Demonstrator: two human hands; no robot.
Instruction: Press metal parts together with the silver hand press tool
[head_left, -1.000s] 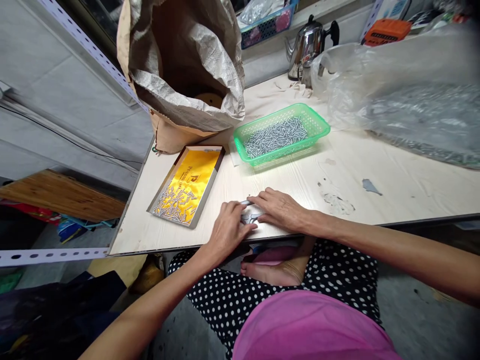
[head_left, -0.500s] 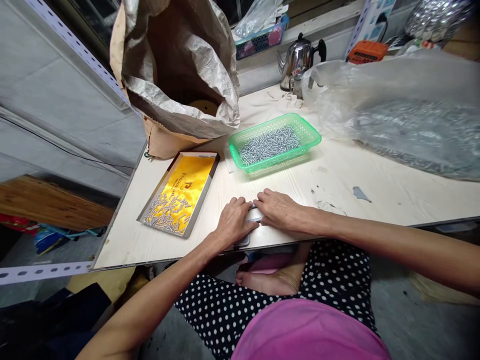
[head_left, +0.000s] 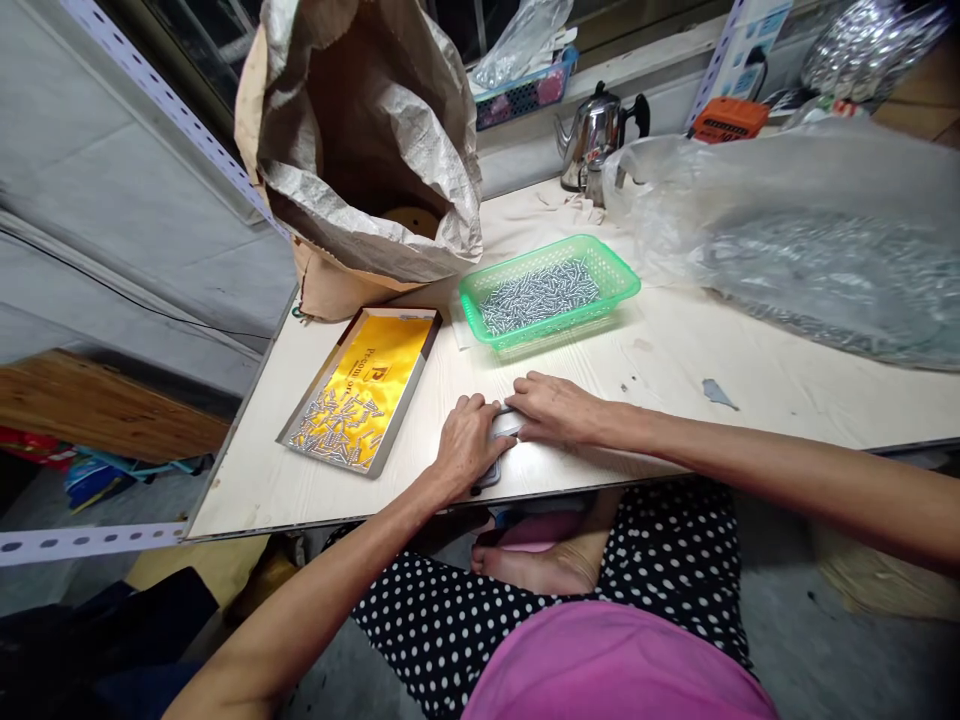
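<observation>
Close to the table's front edge, a small flat grey-silver object (head_left: 507, 422) lies between my two hands, mostly covered by them; its kind cannot be made out. My left hand (head_left: 466, 442) is closed over its left side, fingers curled and thumb pointing right. From the other side my right hand (head_left: 556, 408) bends its fingers onto the right edge, fingertips close to those of the left. Left of the hands sits a shallow box (head_left: 405, 400) with a yellow lining and loose small metal pins or screws. Beyond them is a green plastic basket (head_left: 628, 287) holding many similar pieces.
A large open woven sack (head_left: 442, 200) stands at the back left. To the right lies a big clear plastic bag (head_left: 825, 250) of metal pieces. A steel kettle (head_left: 598, 130) and an orange box (head_left: 729, 120) are behind. A grey scrap (head_left: 718, 392) lies on the table.
The view has shifted slightly. My right hand has shifted a little up and left along the flat grey object, while my left hand stays on it.
</observation>
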